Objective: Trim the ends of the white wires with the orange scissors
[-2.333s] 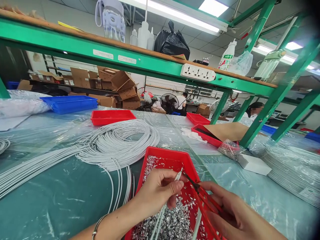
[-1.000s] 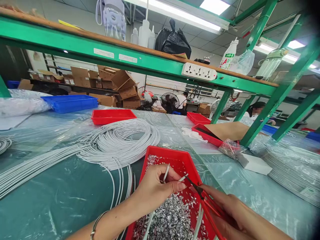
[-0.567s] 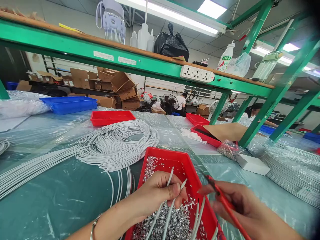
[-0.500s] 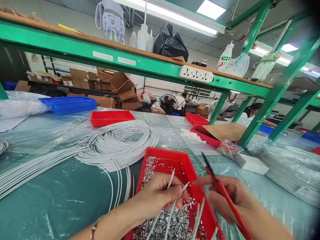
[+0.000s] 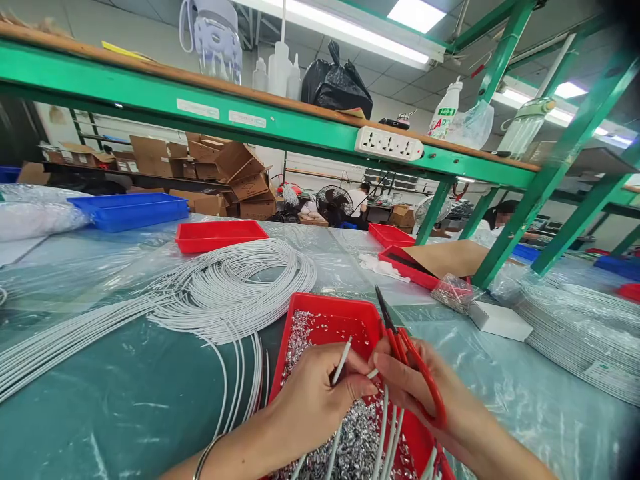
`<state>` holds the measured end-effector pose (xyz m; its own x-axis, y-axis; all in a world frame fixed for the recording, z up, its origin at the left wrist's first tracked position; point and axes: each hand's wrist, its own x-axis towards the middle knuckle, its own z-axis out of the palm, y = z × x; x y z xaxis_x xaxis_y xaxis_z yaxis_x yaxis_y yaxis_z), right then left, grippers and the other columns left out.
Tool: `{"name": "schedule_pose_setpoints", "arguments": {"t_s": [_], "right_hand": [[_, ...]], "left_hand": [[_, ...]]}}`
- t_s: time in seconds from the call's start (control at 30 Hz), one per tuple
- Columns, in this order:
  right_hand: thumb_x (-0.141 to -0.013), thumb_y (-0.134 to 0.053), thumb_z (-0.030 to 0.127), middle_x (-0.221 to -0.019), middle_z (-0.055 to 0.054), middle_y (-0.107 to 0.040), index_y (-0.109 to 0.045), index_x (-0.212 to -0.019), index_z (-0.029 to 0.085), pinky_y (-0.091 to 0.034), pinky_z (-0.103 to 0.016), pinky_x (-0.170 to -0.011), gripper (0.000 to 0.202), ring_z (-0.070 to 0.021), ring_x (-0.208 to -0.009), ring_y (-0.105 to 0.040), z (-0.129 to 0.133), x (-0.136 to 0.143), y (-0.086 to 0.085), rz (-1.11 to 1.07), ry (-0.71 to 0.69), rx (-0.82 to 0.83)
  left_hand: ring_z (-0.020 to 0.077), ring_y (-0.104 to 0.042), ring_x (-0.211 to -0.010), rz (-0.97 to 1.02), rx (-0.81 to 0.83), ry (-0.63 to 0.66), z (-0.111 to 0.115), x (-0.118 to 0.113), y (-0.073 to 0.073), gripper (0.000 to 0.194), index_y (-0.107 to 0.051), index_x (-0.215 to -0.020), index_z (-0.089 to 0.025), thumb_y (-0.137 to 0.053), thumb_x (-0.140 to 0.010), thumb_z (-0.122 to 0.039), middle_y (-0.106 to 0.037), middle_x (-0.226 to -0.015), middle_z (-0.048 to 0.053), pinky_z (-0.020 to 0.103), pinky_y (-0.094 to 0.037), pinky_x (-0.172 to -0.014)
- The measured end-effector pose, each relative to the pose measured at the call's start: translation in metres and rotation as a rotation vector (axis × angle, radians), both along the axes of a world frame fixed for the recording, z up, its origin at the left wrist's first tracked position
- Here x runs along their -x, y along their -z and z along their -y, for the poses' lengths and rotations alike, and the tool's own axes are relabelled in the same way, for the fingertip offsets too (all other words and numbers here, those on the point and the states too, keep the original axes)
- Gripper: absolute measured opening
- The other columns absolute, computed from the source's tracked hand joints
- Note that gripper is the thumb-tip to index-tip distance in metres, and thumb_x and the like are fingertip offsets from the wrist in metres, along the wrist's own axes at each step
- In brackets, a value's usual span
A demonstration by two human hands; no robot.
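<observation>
White cables [image 5: 341, 362] are pinched in my left hand [image 5: 323, 393], one tip standing up past the fingers. My right hand [image 5: 417, 380] holds red-handled scissors [image 5: 423, 363], their dark blades pointing up and away. Its thumb and forefinger meet the end of a cable just beside my left fingertips. Below both hands is a red tray [image 5: 340, 308] with many small shiny metal pieces [image 5: 357, 433]. More white cables [image 5: 393, 433] hang over the tray under my right hand.
Coiled white cable [image 5: 240, 287] lies left of the tray. Behind it are a red tray [image 5: 220, 233] and a blue tray [image 5: 133, 210]. A white box [image 5: 500, 321] and another coil [image 5: 580, 333] lie right. A green shelf [image 5: 300, 137] crosses above; people sit far back.
My right hand has moved left to my left hand, its fingers now closing on the cable end. The scissors came with it, tips further left. The view has shifted slightly.
</observation>
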<state>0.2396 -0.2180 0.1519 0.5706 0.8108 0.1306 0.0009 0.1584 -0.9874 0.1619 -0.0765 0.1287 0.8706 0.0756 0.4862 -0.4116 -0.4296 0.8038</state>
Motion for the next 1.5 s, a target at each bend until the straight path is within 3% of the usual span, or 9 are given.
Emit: {"name": "schedule_pose_setpoints", "arguments": {"t_s": [0.17, 0.27, 0.37, 0.53, 0.67, 0.83, 1.17, 1.4, 1.5], "right_hand": [[-0.074, -0.068, 0.035, -0.044, 0.006, -0.029, -0.041, -0.059, 0.013, -0.015, -0.020, -0.044, 0.038, -0.0040, -0.041, -0.019, 0.002, 0.002, 0.006, -0.184, -0.026, -0.060], [-0.083, -0.060, 0.033, -0.039, 0.008, -0.028, -0.039, -0.057, 0.013, -0.017, -0.019, -0.042, 0.039, -0.0019, -0.035, -0.017, 0.002, 0.002, 0.010, -0.338, -0.187, -0.119], [-0.078, -0.064, 0.036, -0.045, 0.005, -0.033, -0.041, -0.057, 0.012, -0.017, -0.020, -0.044, 0.039, -0.0031, -0.040, -0.023, 0.002, 0.003, 0.007, -0.159, -0.119, -0.079], [-0.073, -0.068, 0.029, -0.050, 0.003, -0.039, -0.054, -0.067, 0.012, -0.018, -0.019, -0.042, 0.023, -0.0057, -0.046, -0.026, 0.003, -0.001, 0.003, 0.169, 0.014, -0.034], [-0.072, -0.068, 0.022, -0.062, -0.002, -0.054, -0.061, -0.072, 0.013, -0.035, -0.019, -0.055, 0.012, -0.0094, -0.059, -0.046, 0.004, -0.001, 0.002, 0.156, -0.047, -0.056], [-0.077, -0.061, 0.016, -0.053, -0.001, -0.057, -0.067, -0.073, 0.014, -0.033, -0.014, -0.045, 0.007, -0.0076, -0.048, -0.050, 0.004, 0.004, -0.006, 0.161, -0.113, -0.062], [-0.071, -0.065, 0.031, -0.057, -0.003, -0.054, -0.061, -0.074, 0.010, -0.034, -0.019, -0.047, 0.022, -0.0092, -0.050, -0.042, 0.006, -0.003, -0.003, 0.410, 0.082, 0.143], [-0.080, -0.054, 0.039, -0.085, -0.010, -0.061, -0.046, -0.113, 0.009, -0.048, -0.025, -0.067, 0.045, -0.0181, -0.076, -0.058, 0.013, -0.026, -0.006, 0.643, 0.352, 0.121], [-0.084, -0.051, 0.039, -0.113, -0.017, -0.054, -0.031, -0.127, 0.009, -0.048, -0.027, -0.081, 0.056, -0.0190, -0.093, -0.057, 0.024, -0.027, -0.012, 0.672, 0.235, 0.123]], "left_hand": [[0.0086, -0.048, -0.066, 0.014, 0.031, -0.017, 0.002, 0.001, -0.001, 0.011, -0.057, -0.071, -0.014, -0.060, -0.076, -0.023, -0.057, -0.071, 0.000, 0.023, -0.035, -0.064], [0.0085, -0.044, -0.062, -0.080, 0.281, 0.211, 0.004, -0.001, -0.001, 0.022, -0.054, -0.065, -0.012, -0.064, -0.073, -0.029, -0.053, -0.065, 0.001, 0.023, -0.032, -0.059], [0.0069, -0.036, -0.052, -0.159, 0.394, 0.473, 0.003, -0.003, 0.000, 0.042, -0.053, -0.059, -0.010, -0.058, -0.076, -0.048, -0.049, -0.056, 0.003, 0.023, -0.025, -0.052], [0.0038, -0.028, -0.041, -0.320, 0.559, 0.596, 0.000, -0.005, 0.003, 0.042, -0.048, -0.066, -0.011, -0.059, -0.075, -0.050, -0.045, -0.053, 0.000, 0.021, -0.016, -0.041], [0.0013, -0.026, -0.036, -0.375, 0.606, 0.497, 0.003, -0.004, 0.001, 0.044, -0.046, -0.072, -0.011, -0.063, -0.070, -0.052, -0.047, -0.053, -0.002, 0.019, -0.016, -0.038], [0.0005, -0.027, -0.035, -0.355, 0.567, 0.407, 0.006, -0.003, -0.003, 0.048, -0.046, -0.073, -0.011, -0.063, -0.066, -0.056, -0.049, -0.055, -0.002, 0.018, -0.016, -0.037], [-0.0001, -0.023, -0.036, -0.527, 0.621, 0.658, 0.008, 0.007, 0.001, 0.040, -0.044, -0.070, -0.011, -0.061, -0.074, -0.048, -0.044, -0.057, -0.002, 0.018, -0.017, -0.037], [0.0057, -0.031, -0.053, -0.405, 0.544, 0.263, 0.010, 0.005, 0.003, 0.064, -0.041, -0.119, -0.009, -0.040, -0.081, -0.061, -0.036, -0.060, -0.003, 0.018, -0.023, -0.047], [0.0074, -0.032, -0.060, -0.339, 0.480, 0.198, 0.006, 0.004, 0.001, 0.059, -0.048, -0.116, -0.008, -0.034, -0.086, -0.056, -0.036, -0.066, 0.000, 0.021, -0.026, -0.053]]}}
